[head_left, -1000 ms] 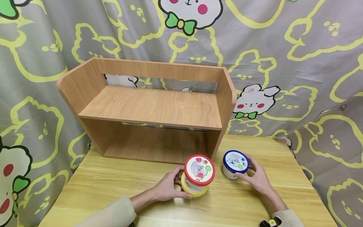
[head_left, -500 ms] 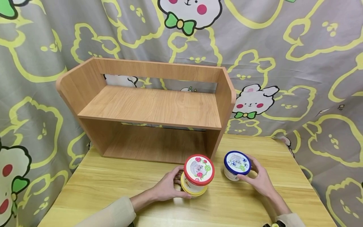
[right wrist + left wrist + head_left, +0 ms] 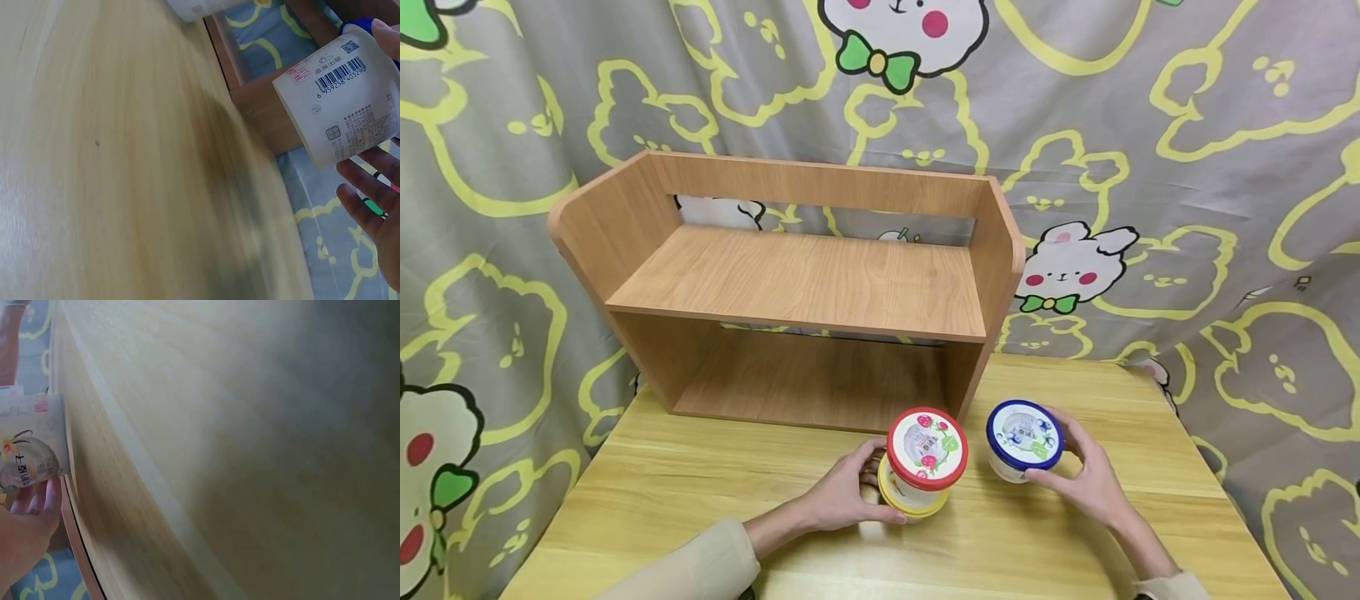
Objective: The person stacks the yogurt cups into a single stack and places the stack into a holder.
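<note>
On the pale wooden desk (image 3: 1150, 433), the left hand (image 3: 841, 495) curls its fingers round a yellow-lidded white cup (image 3: 891, 495) beneath a red-lidded white cup (image 3: 927, 448); nearby, the right hand's (image 3: 1090, 477) fingers pinch a blue-lidded white cup (image 3: 1025, 435).

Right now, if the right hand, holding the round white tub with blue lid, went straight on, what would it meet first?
The right hand would probably meet the brown wooden shelf's right side panel; exact depth is unclear.
</note>
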`<state>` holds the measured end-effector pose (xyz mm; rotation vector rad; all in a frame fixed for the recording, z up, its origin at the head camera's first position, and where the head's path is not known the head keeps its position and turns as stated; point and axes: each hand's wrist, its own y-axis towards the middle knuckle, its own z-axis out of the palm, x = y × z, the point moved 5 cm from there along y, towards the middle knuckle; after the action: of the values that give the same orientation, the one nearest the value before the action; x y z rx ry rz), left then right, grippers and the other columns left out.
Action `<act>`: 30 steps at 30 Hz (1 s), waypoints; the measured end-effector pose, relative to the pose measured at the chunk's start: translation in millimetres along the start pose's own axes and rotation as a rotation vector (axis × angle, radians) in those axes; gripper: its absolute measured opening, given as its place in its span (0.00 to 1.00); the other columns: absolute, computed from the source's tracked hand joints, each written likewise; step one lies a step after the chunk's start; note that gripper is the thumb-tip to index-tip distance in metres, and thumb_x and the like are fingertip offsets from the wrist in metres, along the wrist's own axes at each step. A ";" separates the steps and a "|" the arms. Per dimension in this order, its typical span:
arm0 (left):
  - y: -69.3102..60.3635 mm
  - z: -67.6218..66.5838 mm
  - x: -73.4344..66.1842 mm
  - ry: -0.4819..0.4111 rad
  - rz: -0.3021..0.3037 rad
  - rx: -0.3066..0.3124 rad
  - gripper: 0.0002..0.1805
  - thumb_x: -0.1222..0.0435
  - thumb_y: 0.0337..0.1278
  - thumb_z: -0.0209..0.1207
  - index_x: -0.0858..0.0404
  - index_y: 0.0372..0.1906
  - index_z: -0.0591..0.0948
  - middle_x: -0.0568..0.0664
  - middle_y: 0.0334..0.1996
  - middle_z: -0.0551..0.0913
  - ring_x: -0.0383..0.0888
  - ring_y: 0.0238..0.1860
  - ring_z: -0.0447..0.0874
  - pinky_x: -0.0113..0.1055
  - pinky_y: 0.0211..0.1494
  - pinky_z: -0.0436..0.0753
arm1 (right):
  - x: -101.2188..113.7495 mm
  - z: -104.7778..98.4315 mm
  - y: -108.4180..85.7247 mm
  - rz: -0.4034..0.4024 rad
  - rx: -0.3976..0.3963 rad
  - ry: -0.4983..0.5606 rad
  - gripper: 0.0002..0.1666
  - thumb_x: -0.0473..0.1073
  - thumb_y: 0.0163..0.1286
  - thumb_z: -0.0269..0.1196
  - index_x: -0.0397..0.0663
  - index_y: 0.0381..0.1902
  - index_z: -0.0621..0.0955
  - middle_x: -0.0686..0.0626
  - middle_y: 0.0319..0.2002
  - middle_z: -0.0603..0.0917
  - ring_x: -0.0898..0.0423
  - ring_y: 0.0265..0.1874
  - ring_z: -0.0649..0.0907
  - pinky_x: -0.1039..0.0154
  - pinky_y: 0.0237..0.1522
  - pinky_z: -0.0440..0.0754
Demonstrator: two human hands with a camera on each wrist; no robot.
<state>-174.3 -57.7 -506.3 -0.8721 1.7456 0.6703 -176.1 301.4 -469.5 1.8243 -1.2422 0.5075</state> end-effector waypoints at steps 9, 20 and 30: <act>0.1 -0.4 -1.0 0.000 0.003 0.003 0.49 0.58 0.49 0.81 0.53 0.75 0.66 0.48 0.63 0.80 0.37 0.57 0.83 0.30 0.63 0.84 | 14.8 0.5 2.1 -0.029 -0.008 0.020 0.57 0.31 0.45 0.83 0.47 0.75 0.72 0.74 0.56 0.82 0.74 0.51 0.81 0.79 0.53 0.75; -0.3 -0.3 -0.5 0.007 0.004 0.000 0.49 0.58 0.49 0.81 0.54 0.75 0.66 0.48 0.62 0.80 0.35 0.55 0.83 0.30 0.60 0.85 | 34.9 -1.0 4.2 -0.008 -0.017 0.041 0.57 0.30 0.46 0.81 0.44 0.75 0.71 0.75 0.57 0.81 0.74 0.51 0.81 0.78 0.51 0.76; -0.5 0.1 -0.7 0.003 0.009 0.011 0.49 0.58 0.50 0.81 0.53 0.75 0.66 0.48 0.63 0.79 0.36 0.58 0.83 0.31 0.64 0.84 | 57.2 -2.8 4.7 0.006 -0.061 0.041 0.58 0.30 0.45 0.82 0.45 0.75 0.72 0.76 0.58 0.81 0.74 0.51 0.81 0.77 0.50 0.77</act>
<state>-173.8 -57.8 -505.6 -0.8591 1.7554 0.6653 -155.7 271.5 -424.9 1.7516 -1.2234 0.5024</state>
